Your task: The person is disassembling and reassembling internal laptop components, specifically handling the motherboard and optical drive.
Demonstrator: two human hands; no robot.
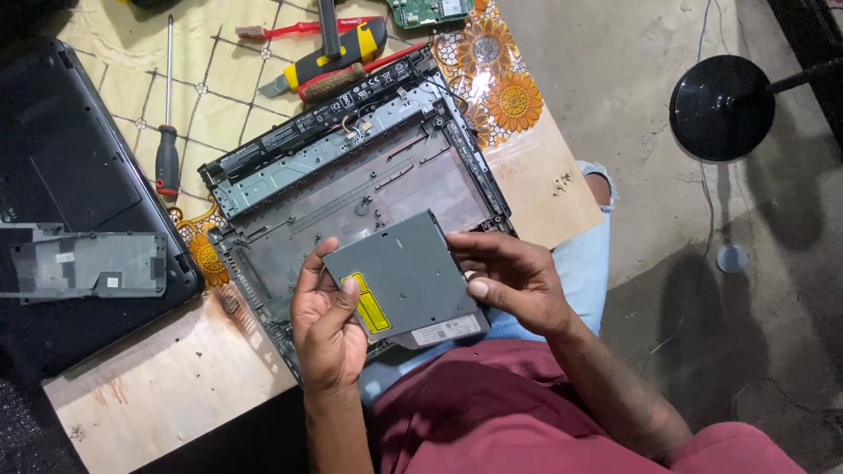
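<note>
A flat grey optical drive with a yellow sticker and a white label is held over an opened laptop chassis. My left hand grips its left edge, thumb lying on the yellow sticker. My right hand pinches its right edge. The chassis lies bare side up on a wooden table, with a long black battery along its far side.
A second dark laptop base lies at the left. A red-handled screwdriver, a yellow utility knife, a red brush and a green circuit board lie beyond the chassis. A black round lamp base stands on the floor at right.
</note>
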